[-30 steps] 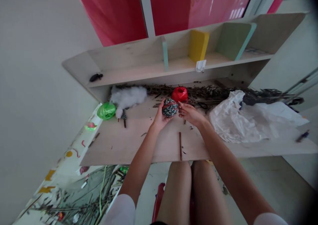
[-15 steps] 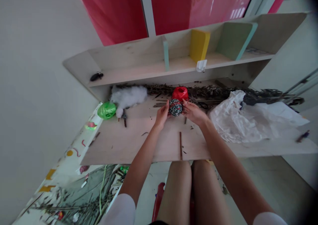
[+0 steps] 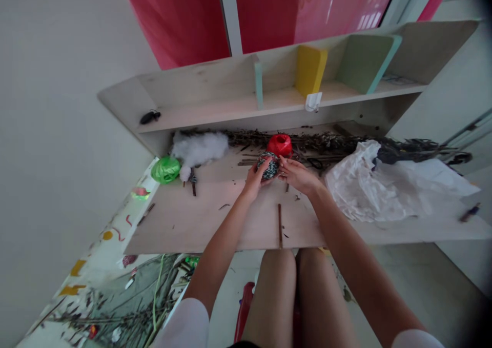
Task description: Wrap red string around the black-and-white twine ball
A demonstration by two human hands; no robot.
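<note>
Two hands meet over the worktop [image 3: 184, 220], the left hand [image 3: 253, 181] clamped on a striped twine ball [image 3: 268, 165], the right hand [image 3: 298, 177] open against it.

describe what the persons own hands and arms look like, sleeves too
The left hand and right hand are bare, with no gloves, and no watch or band shows on either forearm. Each arm comes out of a plain white fabric short sleeve: the left white sleeve and the right white sleeve, both seen only at the lower edge of the view.
</note>
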